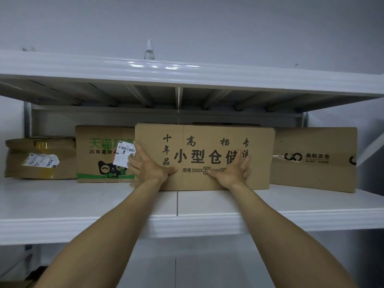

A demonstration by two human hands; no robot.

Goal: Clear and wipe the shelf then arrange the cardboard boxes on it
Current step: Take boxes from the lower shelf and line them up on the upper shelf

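L hand (150, 167), R hand (234, 171) flat on cardboard box (207, 134).

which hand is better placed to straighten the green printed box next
Left, probably. The left hand presses flat on the big middle box at its left edge, right beside the green printed box. The right hand presses farther right on that box, away from it.

Storeroom. A white metal shelf (62, 204) and an upper shelf (270, 77) of ribbed underside stand against a bare pale wall (187, 21); brown cardboard boxes (315, 142) with printed shop and warehouse markings stand in a row, one bearing a barcode label (124, 154).
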